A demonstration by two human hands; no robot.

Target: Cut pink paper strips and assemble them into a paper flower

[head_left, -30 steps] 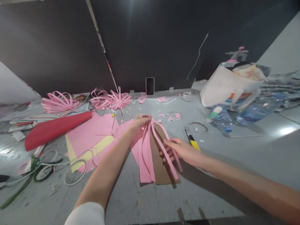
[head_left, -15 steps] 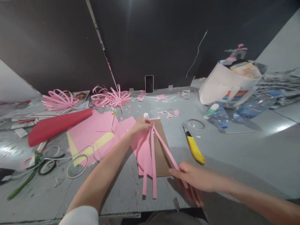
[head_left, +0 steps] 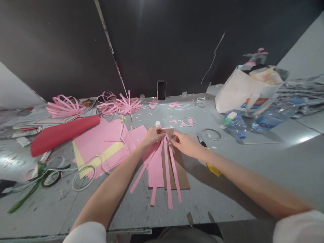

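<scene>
Several long pink paper strips [head_left: 168,175] fan out toward me from one gathered end near the top of a brown cardboard piece [head_left: 182,173]. My left hand [head_left: 154,135] pinches that gathered end. Close beside it, my right hand [head_left: 186,144] has its fingers closed at the upper part of the strips, touching the right-hand one. Part of that grip is hidden by the fingers. Beneath the strips, a pink paper sheet [head_left: 155,173] overlaps the cardboard's left side. A yellow utility knife [head_left: 214,169] lies partly hidden behind my right forearm.
Pink looped strip flowers [head_left: 129,104], a red roll [head_left: 65,135] and pink sheets [head_left: 88,138] lie left. Green tape [head_left: 50,179] and wire coils [head_left: 84,178] are nearer. Right stand a white bag [head_left: 238,91] and plastic bottles [head_left: 275,116]. A phone [head_left: 161,90] leans at the back.
My right hand has moved up and left from the strips' lower ends to their gathered top. The loose ends are spread differently, one now angling left. My left hand stays nearly in place.
</scene>
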